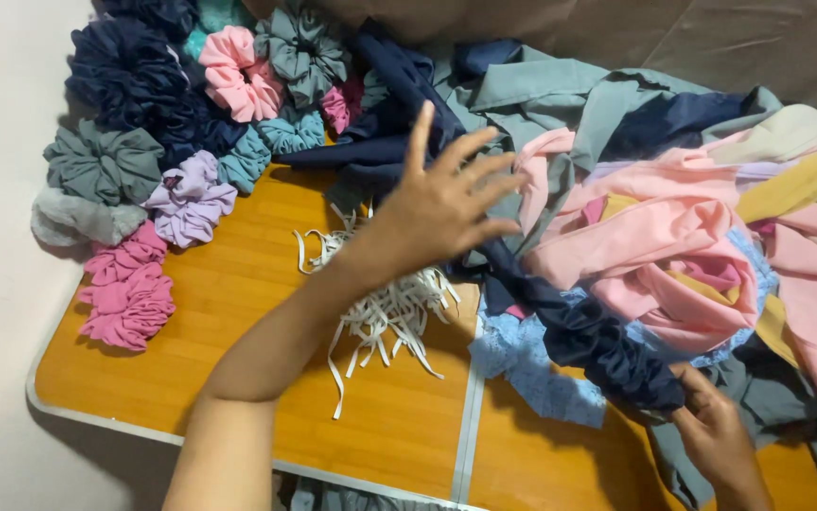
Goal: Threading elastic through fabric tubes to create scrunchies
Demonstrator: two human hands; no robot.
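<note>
My left hand [441,203] is raised over the middle of the table, fingers spread, with a gathered navy fabric tube [574,326] running from under its palm. The tube slants down to the right, where my right hand [711,431] pinches its lower end. A loose bunch of white elastic strips [385,308] lies on the wooden table [238,369] just below my left wrist. A light blue patterned cloth [522,364] lies under the navy tube.
Finished scrunchies in navy [139,80], pink [238,74], grey [104,163], lilac [191,197] and magenta [127,289] are heaped at the table's far left. A big pile of pink, grey, yellow and navy fabric pieces [683,227] covers the right half. A white wall is at left.
</note>
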